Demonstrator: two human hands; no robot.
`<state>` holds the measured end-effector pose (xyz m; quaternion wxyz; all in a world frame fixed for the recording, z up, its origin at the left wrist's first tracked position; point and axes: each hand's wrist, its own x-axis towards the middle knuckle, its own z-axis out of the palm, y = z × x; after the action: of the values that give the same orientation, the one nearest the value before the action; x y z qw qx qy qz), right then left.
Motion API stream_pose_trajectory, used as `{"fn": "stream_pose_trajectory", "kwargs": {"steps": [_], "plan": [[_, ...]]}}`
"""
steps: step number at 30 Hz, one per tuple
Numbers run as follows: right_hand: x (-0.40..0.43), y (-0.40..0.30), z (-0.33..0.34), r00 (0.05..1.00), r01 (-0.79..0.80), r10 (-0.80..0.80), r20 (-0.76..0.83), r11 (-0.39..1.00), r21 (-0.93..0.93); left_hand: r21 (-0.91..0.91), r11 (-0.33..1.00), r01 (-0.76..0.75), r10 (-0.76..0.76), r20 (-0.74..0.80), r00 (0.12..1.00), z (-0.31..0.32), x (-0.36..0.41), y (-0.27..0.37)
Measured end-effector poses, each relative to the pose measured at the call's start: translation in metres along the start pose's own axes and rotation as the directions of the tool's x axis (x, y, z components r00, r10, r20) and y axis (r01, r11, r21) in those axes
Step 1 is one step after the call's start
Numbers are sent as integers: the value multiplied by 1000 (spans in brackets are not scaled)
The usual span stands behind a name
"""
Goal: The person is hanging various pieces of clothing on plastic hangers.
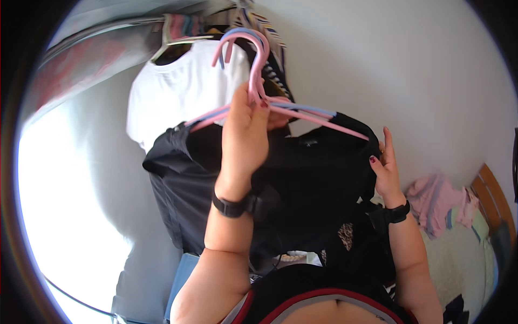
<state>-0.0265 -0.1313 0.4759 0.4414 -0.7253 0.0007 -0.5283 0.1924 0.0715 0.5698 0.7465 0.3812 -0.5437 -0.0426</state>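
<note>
My left hand (245,125) grips pink and blue clothes hangers (259,69) together, just below their hooks. A black top (307,178) hangs spread across the hanger arms, with a small label inside its neckline. At the top's right shoulder is my right hand (386,174), its thumb on the front of the fabric and one finger pointing up. Some of its other fingers are partly hidden by the cloth. Each wrist wears a black strap. Below the right part of the top, dark fabric with a leopard-print patch (346,235) is visible.
Behind the hangers, a white T-shirt (174,89) hangs on a pale hanger beside striped clothes (269,36). A metal rail (101,30) runs along the upper left, near a grey curtain (133,162) and bright window (60,194). Pink bedding (435,202) lies by a wooden headboard (493,198).
</note>
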Motion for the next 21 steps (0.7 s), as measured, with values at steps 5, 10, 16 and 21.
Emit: {"fn": "stream_pose_trajectory", "kwargs": {"steps": [5, 10, 16, 21], "plan": [[44, 4, 61, 976, 169, -142, 162, 971, -169, 42, 998, -46, 49, -64, 997, -81, 79, 6], [97, -14, 119, 925, 271, -206, 319, 947, -174, 176, 982, -69, 90, -112, 990, -151, 161, 7], [141, -28, 164, 906, 271, -225, 358, 959, -83, 223, 947, -231, 265, -135, 955, -188, 223, 16], [162, -29, 180, 898, 281, -299, 321, 954, 104, 273, 935, -226, 271, -141, 952, -197, 241, 24]]}}
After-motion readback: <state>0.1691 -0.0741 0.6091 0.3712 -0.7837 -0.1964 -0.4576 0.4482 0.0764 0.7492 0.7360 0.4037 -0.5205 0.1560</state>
